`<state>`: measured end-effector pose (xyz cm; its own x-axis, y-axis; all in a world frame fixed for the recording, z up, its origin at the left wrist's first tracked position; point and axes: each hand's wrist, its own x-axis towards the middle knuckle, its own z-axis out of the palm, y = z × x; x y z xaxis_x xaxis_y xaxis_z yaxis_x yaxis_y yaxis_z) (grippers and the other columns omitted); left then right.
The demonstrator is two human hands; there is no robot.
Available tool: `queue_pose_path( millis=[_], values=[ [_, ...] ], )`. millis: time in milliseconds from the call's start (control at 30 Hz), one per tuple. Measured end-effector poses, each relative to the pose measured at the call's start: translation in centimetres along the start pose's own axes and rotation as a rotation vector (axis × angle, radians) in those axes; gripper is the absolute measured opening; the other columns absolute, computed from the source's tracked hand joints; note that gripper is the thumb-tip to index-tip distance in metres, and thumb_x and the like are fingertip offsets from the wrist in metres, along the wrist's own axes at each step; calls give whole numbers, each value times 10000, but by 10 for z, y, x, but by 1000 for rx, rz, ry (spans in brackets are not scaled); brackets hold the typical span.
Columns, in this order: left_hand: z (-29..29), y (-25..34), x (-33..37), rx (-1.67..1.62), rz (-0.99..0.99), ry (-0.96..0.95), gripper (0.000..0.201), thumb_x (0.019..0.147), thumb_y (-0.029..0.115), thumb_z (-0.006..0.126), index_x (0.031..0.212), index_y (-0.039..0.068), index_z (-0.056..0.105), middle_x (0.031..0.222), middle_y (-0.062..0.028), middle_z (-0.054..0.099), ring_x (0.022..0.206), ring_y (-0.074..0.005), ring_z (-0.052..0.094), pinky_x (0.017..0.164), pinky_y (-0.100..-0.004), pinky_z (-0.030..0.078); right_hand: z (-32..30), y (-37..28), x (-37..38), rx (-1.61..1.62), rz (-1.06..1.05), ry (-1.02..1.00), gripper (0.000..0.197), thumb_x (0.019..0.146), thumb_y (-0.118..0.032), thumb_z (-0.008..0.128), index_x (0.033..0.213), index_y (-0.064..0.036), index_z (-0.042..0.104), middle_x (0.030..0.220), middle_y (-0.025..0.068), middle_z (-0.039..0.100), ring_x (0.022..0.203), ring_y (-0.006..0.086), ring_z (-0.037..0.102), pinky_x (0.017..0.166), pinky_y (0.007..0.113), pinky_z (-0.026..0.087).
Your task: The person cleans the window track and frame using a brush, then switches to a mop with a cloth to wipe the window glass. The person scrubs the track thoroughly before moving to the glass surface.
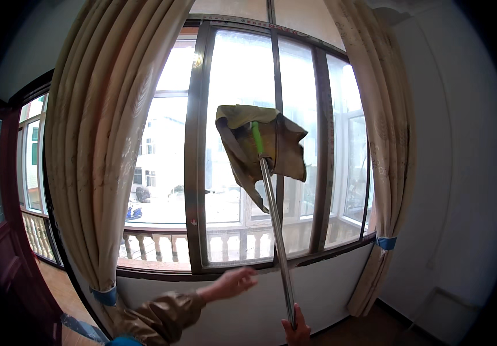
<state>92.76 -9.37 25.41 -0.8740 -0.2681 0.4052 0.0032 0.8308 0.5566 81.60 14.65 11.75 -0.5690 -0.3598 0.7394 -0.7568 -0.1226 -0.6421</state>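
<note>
My right hand (pixel 297 332) is closed round the lower end of a long silver mop pole (pixel 277 236) at the bottom of the view. The pole slants up and a little left to a green joint (pixel 257 138). A drab olive-brown cloth (pixel 290 151) drapes over the mop head, its corners hanging loose, in front of the window glass (pixel 239 69). Whether the cloth touches the glass, I cannot tell. My left hand (pixel 231 284), in a brown sleeve, is left of the pole and apart from it. Its fingers are loosely bent, with nothing visible in them.
Beige curtains hang at the left (pixel 95 144) and right (pixel 384 132), tied with blue bands. The brown window frame (pixel 196 173) has a sill (pixel 317 256) above a white wall. A dark red door (pixel 12 259) stands at far left. Outside is a balustrade (pixel 156 247).
</note>
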Motion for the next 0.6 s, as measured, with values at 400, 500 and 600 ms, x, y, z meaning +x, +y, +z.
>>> queue_pose_path(
  millis=[400,500,600],
  values=[
    [-13,-113,-47,-267,-467,155,405,966,328,565,1218,13,526,987,-125,644,819,-144,661,677,-291,552,11,42,34,24,-92,92,507,893,-154,659,1353,-25,489,874,153,659,493,149,379,437,325,368],
    [-70,-176,-53,106,-389,330,433,943,364,582,1213,27,554,1021,-189,655,875,-252,671,748,-377,544,10,49,40,-14,-173,126,501,890,-149,660,1348,-27,495,762,117,616,488,148,335,426,336,330],
    [-162,-183,-62,550,-493,326,481,970,389,492,1359,108,468,1243,-255,552,1070,-357,599,923,-423,487,18,50,36,47,-55,20,505,900,-174,651,1354,-27,488,731,103,602,488,144,316,427,336,304]
  ],
)
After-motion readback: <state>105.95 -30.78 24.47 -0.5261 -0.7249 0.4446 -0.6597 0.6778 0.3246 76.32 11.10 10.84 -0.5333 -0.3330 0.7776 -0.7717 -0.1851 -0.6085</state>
